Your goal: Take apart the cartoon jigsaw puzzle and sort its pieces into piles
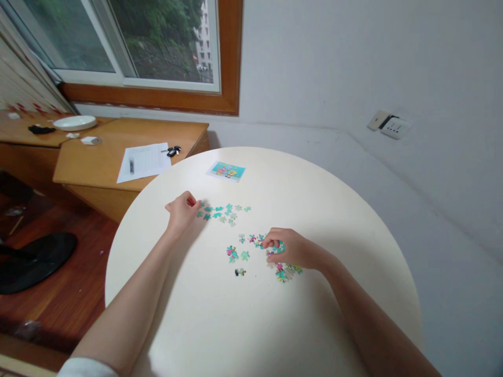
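Observation:
My left hand (183,213) is closed, thumb and fingers pinched at the left end of a loose group of teal puzzle pieces (218,214). A teal piece shows at its fingertips, mostly hidden. Over a pile of mixed-colour puzzle pieces (283,275) hovers my right hand (293,248), its fingers curled and the thumb apart from them; it covers part of the pile. Between the hands lie a pink and teal piece (232,254), a green piece (245,255), a dark and white piece (240,272) and a greyish piece (241,239).
A picture card (227,171) with cartoon figures lies towards the far edge of the round white table (251,324). On the wooden desk (90,167) at left are a paper sheet (143,161), keys (173,151) and a white plate (75,123). A wall stands close behind and right.

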### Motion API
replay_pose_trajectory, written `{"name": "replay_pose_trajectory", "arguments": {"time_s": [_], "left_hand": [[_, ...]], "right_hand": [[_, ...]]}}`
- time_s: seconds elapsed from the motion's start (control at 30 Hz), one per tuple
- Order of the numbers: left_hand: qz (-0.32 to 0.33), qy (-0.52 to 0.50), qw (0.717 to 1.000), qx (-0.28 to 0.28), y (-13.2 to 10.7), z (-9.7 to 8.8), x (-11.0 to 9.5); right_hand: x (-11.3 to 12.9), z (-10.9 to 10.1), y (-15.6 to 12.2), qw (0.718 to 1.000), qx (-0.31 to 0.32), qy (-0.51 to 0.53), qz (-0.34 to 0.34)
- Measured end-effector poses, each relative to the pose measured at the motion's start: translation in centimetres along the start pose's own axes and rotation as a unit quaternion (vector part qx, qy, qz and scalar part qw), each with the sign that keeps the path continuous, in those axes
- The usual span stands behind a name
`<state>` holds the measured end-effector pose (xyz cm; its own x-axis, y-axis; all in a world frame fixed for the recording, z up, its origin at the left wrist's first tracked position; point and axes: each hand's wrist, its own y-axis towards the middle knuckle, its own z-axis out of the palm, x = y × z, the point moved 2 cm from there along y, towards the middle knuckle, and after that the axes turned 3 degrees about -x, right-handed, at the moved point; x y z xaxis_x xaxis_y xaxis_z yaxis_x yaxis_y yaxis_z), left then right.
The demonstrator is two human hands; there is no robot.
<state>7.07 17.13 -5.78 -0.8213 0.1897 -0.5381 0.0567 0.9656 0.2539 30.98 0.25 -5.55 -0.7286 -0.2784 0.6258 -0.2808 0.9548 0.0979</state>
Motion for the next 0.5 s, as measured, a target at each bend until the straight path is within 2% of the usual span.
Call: {"name": "replay_pose_trajectory", "arguments": {"time_s": [0.23,0.5], "left_hand": [[0.001,-0.008,1.000,-0.004,-0.21,-0.10,-0.38],[0.011,-0.014,1.000,0.006,-0.34,-0.21,-0.66]], "right_hand": [[-0.12,0.38,-0.07,0.998,0.044,0.019,0.039],[-0.73,0.33,0.02,0.995,0.003,0.040,0.088]]}}
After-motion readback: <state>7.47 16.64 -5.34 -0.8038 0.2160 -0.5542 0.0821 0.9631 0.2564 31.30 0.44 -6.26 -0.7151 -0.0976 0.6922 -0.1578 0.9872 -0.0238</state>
